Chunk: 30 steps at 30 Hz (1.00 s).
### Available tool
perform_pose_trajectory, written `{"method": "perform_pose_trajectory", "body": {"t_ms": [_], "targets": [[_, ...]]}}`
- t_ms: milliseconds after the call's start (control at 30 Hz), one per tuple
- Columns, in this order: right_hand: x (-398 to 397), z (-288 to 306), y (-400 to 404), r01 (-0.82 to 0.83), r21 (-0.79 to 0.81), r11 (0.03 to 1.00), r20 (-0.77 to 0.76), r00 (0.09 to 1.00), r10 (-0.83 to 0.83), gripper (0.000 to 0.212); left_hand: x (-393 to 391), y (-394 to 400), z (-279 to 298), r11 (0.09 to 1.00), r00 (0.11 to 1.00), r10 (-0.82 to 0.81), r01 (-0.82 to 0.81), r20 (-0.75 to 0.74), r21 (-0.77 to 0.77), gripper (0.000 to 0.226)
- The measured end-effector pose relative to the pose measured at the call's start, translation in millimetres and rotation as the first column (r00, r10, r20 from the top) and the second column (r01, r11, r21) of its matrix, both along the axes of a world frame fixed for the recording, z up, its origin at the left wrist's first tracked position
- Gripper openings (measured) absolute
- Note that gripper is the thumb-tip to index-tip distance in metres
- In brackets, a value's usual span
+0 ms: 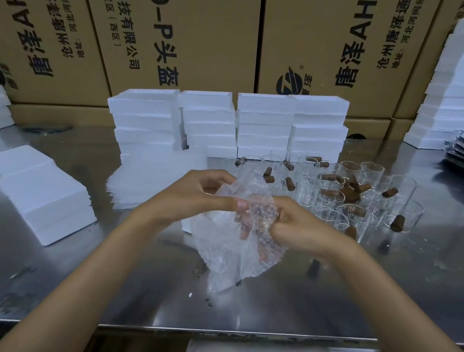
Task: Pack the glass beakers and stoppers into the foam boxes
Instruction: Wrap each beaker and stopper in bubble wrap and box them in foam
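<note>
Both forearms angled inward, left hand (196,192) and right hand (296,224) pinching bubble wrap (234,247) above steel table (81,275)

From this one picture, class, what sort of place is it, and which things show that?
Probably a packing or warehouse bench: a bare steel table, stacked white foam boxes, tall printed brown cardboard cartons behind, and clear glass beakers with brown stoppers.

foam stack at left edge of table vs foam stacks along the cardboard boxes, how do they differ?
The left foam stack sits alone near the front, angled, and low. The back foam stacks stand in a row against the cardboard boxes, square-on, and taller, right behind the glass beakers. Both are white foam on the steel table.
</note>
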State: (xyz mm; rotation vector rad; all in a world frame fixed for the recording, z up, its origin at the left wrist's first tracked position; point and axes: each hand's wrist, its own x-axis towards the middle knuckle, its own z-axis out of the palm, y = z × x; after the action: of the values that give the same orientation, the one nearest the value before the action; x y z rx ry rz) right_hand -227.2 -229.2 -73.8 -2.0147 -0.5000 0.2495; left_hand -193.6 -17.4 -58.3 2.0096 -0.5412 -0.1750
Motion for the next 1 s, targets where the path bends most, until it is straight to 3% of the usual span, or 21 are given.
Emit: {"method": "perform_pose_trajectory", "body": {"t_ms": [100,267,333,400,467,533,600,633,700,767,833,933,1000], "targets": [[2,8,-1,-0.012,-0.071,0.997,0.031,0.999,0.015,0.043,-3,-7,11,1.000,0.994,0.017,-0.016,0.106,-0.012,0.030],[5,15,13,-0.101,-0.185,0.978,0.066,0.991,0.115,0.035,-8,-24,25,0.996,0.983,-0.042,0.056,0.181,-0.070,0.015],[3,20,16,-0.105,-0.155,0.982,0.103,0.987,0.122,0.041,-10,-32,28,0.996,0.977,-0.077,0.082,0.197,-0.016,0.016],[-1,22,14,-0.099,-0.131,0.986,0.099,0.989,0.112,0.044,-9,-31,32,0.993,0.964,-0.104,0.086,0.244,0.085,0.032],[1,18,9,-0.055,-0.046,0.997,0.098,0.993,0.059,0.039,-6,-19,37,0.998,0.932,-0.031,0.006,0.362,0.069,0.050],[4,11,2,0.007,0.055,0.998,0.052,0.999,-0.010,0.039,-2,-4,40,0.971,0.866,0.225,-0.159,0.447,-0.180,0.056],[4,4,-5,0.032,0.193,0.981,0.003,0.999,-0.033,0.043,4,8,34,0.869,0.837,0.446,-0.319,0.317,-0.378,0.060],[3,2,-6,0.037,0.289,0.957,-0.028,0.999,-0.030,0.044,6,10,30,0.847,0.874,0.453,-0.359,0.179,-0.392,0.066],[2,0,-4,0.051,0.458,0.888,-0.081,0.997,-0.016,0.037,8,10,14,0.885,0.954,0.269,-0.299,-0.131,-0.358,0.083],[4,-3,3,0.066,0.504,0.861,-0.103,0.995,-0.016,0.029,9,5,-5,0.908,0.950,0.049,-0.172,-0.310,-0.383,0.090],[6,-6,8,0.111,0.469,0.876,-0.100,0.992,-0.072,0.030,10,-2,-19,0.896,0.931,-0.042,-0.126,-0.362,-0.427,0.093],[5,-8,12,0.165,0.363,0.917,-0.048,0.986,-0.159,0.038,8,-10,-22,0.881,0.925,0.000,-0.179,-0.379,-0.438,0.102],[1,-7,12,0.160,0.282,0.946,-0.014,0.987,-0.163,0.040,7,-15,-25,0.872,0.927,-0.027,-0.162,-0.375,-0.463,0.092]]}}
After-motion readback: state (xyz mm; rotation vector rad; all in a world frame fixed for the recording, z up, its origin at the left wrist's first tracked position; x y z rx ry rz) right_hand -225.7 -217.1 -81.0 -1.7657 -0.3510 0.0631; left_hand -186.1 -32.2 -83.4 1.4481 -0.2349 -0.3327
